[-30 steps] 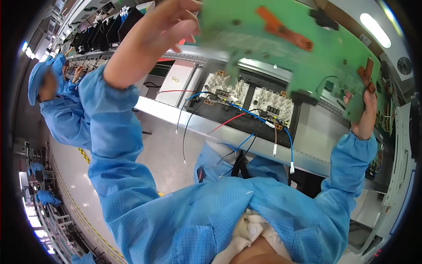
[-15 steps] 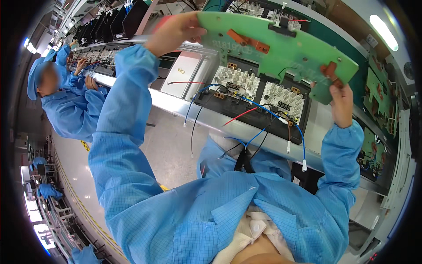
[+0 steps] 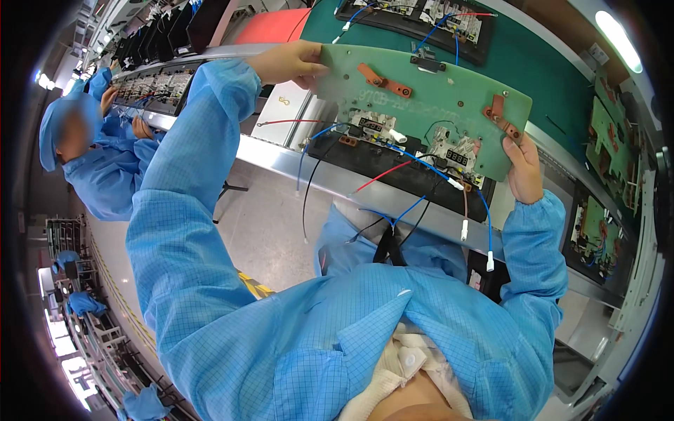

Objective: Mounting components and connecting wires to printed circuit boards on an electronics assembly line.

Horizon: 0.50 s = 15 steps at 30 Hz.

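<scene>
A green fixture plate (image 3: 435, 88) with brown swivel latches (image 3: 385, 81) and a black block at its far edge spans between my hands. Its left end is pinched in my left hand (image 3: 291, 64), while my right hand (image 3: 523, 167) grips the right end beside a latch. Beneath it lies a black tray (image 3: 365, 172) carrying two circuit boards (image 3: 453, 156) with small digit displays. The plate hides their far parts; whether it touches them I cannot tell. Blue, red, black and brown wires (image 3: 382, 177) trail from the boards over the near edge.
Another black tray with boards (image 3: 449, 24) sits on the green mat (image 3: 547, 98) at the far side. A red sheet (image 3: 270, 27) and a white box (image 3: 281, 112) lie to the left. More green plates (image 3: 609, 147) stand at right. A co-worker (image 3: 98, 154) works at left.
Both hands have brought the plate nearer to me, with its right end shifting left. It now overlaps more of the two boards, and the far tray shows more fully.
</scene>
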Each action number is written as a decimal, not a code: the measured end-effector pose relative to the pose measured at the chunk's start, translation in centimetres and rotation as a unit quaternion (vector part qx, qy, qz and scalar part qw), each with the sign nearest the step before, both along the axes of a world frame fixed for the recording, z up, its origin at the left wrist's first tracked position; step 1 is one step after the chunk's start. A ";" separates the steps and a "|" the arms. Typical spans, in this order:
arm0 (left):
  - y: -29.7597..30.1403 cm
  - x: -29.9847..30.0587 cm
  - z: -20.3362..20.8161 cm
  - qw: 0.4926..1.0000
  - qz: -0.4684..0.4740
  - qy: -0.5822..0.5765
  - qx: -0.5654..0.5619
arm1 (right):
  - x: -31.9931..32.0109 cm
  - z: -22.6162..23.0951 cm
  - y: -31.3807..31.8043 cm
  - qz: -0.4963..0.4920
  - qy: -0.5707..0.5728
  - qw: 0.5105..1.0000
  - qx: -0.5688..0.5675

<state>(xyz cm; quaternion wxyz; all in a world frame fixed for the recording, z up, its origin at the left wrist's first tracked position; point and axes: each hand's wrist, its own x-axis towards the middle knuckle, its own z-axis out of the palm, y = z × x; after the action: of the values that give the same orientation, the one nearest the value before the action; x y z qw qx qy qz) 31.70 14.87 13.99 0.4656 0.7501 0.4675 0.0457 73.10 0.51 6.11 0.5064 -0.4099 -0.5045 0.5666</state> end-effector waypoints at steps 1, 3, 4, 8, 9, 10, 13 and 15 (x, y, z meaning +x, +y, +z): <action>-0.1 0.1 -0.2 1.000 0.004 -0.002 -0.010 | 0.1 0.0 0.0 0.003 -0.005 1.000 -0.001; 0.0 0.2 -0.6 1.000 0.007 -0.002 -0.021 | 0.1 0.5 -0.2 0.005 -0.007 1.000 -0.004; 0.0 0.1 -0.7 0.999 0.003 0.003 -0.032 | -0.1 1.1 -0.4 0.031 0.001 0.999 -0.015; 0.3 0.4 -1.3 0.998 -0.013 0.039 -0.050 | -0.1 2.0 -0.9 0.060 0.030 0.996 -0.060; 0.3 0.6 -1.4 0.998 -0.014 0.040 -0.050 | 0.0 2.0 -0.9 0.058 0.032 0.996 -0.060; 0.4 0.9 -1.6 0.998 -0.020 0.040 -0.051 | 0.1 2.0 -0.8 0.057 0.033 0.995 -0.073; 0.5 1.8 -1.8 0.997 -0.020 0.056 -0.044 | 0.4 2.1 -0.7 0.056 0.045 0.993 -0.097; 0.6 2.1 -1.9 0.997 -0.016 0.073 -0.037 | 0.6 2.1 -0.7 0.055 0.055 0.991 -0.109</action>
<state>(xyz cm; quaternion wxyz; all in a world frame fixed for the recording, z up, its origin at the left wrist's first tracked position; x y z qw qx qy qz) 33.81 15.50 12.06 0.4581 0.7415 0.4891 -0.0339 73.74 -0.21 8.17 0.4536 -0.4021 -0.4332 0.6670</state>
